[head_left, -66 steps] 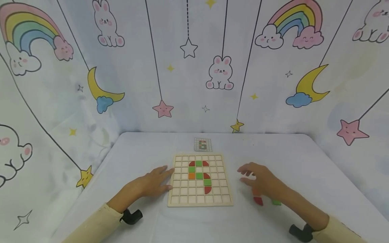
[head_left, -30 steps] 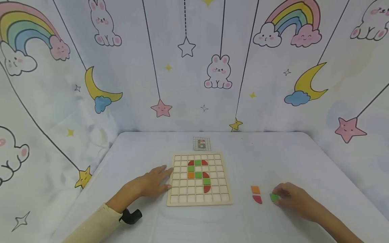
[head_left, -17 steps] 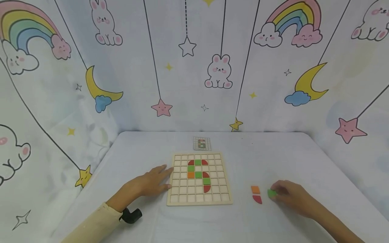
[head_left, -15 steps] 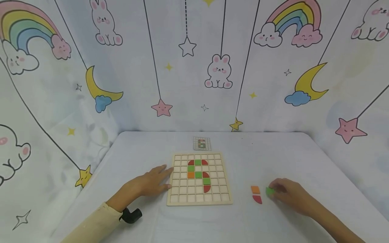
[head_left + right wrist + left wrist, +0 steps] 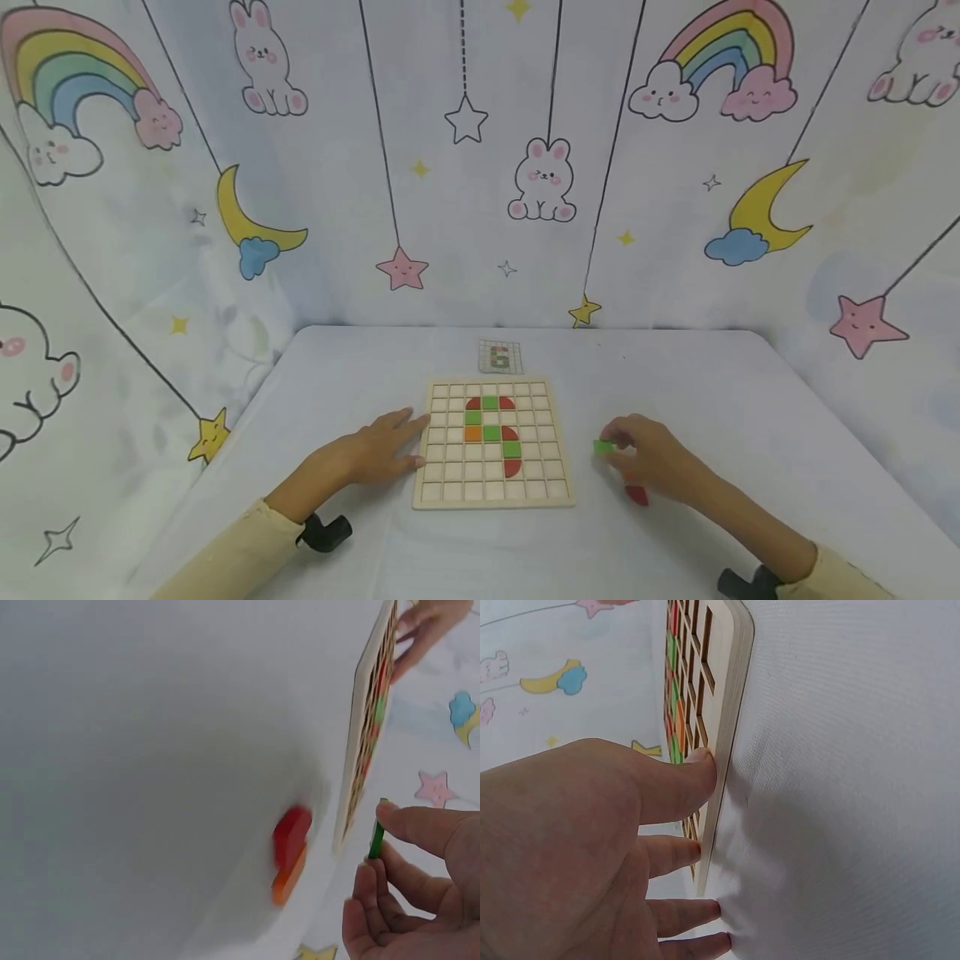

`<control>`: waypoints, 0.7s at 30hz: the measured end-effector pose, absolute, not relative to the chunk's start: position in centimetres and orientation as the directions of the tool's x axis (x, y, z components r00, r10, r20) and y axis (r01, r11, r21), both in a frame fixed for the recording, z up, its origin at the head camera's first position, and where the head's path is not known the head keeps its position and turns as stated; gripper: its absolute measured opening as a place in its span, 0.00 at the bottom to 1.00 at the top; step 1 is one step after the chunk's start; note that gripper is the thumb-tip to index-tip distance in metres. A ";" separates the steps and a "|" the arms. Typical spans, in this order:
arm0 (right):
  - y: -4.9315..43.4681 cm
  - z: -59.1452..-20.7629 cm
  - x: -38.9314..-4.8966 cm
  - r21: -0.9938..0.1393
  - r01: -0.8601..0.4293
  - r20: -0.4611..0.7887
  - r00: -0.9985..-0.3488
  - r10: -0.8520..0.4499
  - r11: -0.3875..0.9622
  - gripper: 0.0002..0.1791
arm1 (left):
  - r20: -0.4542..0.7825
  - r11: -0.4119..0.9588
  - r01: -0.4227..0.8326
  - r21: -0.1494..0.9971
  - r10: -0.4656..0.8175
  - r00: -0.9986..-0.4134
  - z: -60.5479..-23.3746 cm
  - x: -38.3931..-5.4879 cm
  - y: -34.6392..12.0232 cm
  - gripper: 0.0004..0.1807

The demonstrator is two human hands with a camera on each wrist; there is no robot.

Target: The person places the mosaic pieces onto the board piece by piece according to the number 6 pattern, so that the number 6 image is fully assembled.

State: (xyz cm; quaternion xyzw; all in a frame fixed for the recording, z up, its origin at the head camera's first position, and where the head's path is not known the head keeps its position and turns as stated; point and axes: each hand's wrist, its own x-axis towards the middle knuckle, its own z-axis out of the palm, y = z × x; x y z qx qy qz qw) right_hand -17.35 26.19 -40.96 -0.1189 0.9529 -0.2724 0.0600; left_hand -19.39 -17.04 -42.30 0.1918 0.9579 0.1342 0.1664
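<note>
A wooden grid board [image 5: 525, 492] lies on the table, with red, green and orange tiles set in several of its squares. My left hand [image 5: 375, 450] rests at the board's left edge, fingers spread; in the left wrist view its thumb [image 5: 679, 787] touches the rim. Right of the board, my right hand [image 5: 652, 458] pinches a green square tile [image 5: 603, 447] between thumb and finger. The right wrist view shows this green tile [image 5: 377, 838] edge-on. Below that hand lies a red quarter-round tile [image 5: 637, 496]; beside it an orange tile [image 5: 289, 877] shows in the right wrist view.
A small card [image 5: 500, 357] with a printed grid pattern lies behind the board. The table [image 5: 360, 358] has a white cloth, and a patterned curtain [image 5: 465, 208] hangs behind it. Black wrist cameras [image 5: 326, 533] sit on both arms.
My right hand reached to the green tile at the right, picked it up and carried it leftward, past the orange and red tiles, towards the board. The left hand stayed put.
</note>
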 end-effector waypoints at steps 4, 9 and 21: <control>23.2 -41.1 -17.6 -0.529 -0.210 -0.044 -0.961 -0.274 0.822 0.11 | -0.265 0.893 0.328 0.309 0.412 -0.872 -42.4 -19.5 -17.0 0.40; 19.5 -41.5 -17.9 -0.559 -0.194 -0.068 -0.958 -0.278 0.806 0.11 | -0.261 0.894 0.337 0.296 0.415 -0.872 -42.5 -19.5 -17.0 0.40; 12.6 -41.5 -18.4 -0.509 -0.360 -0.052 -0.894 -0.446 0.782 0.09 | -0.259 0.889 0.335 0.312 0.419 -0.871 -42.4 -19.4 -17.0 0.40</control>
